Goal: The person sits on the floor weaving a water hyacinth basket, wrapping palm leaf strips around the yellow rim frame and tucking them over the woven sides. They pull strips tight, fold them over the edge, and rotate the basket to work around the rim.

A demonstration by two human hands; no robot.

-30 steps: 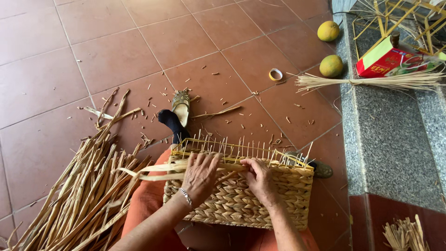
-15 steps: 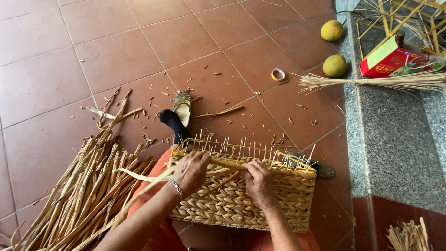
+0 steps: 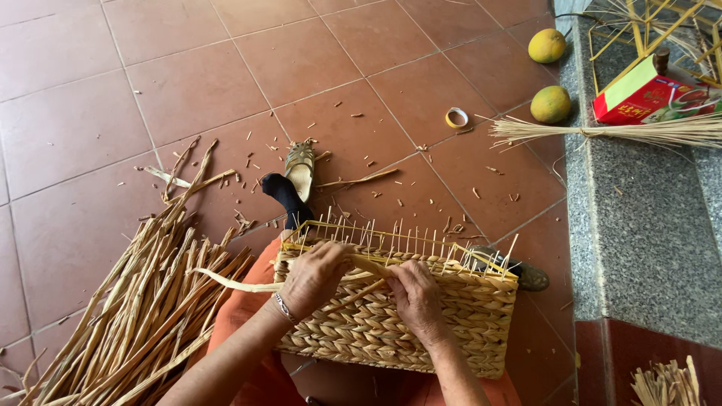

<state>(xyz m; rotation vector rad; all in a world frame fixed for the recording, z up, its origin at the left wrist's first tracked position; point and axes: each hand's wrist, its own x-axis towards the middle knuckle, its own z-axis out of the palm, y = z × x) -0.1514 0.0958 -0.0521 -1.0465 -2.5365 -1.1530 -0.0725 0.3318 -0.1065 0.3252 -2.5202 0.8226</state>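
The weaving stands at the top rows of the woven basket (image 3: 398,323), which rests on the person's lap over the orange cloth (image 3: 248,316), its thin upright stakes (image 3: 398,237) bristling above the rim. The left hand (image 3: 314,278) curls closed around a flat straw strand (image 3: 241,284) that trails off toward the pile of dried straw (image 3: 128,316) on the tiled floor (image 3: 226,90), while the right hand (image 3: 416,297) presses on the basket wall just below the rim, fingers bent and pinching the same working strand — I judge the strand is being threaded between stakes. The next move likely calls for pulling it snug and passing it behind the following stake without bending the stakes. Against the frame a second ago, the left hand has shifted up and closed tighter, and the strand's loose end hangs lower — the basket itself has hardly moved.
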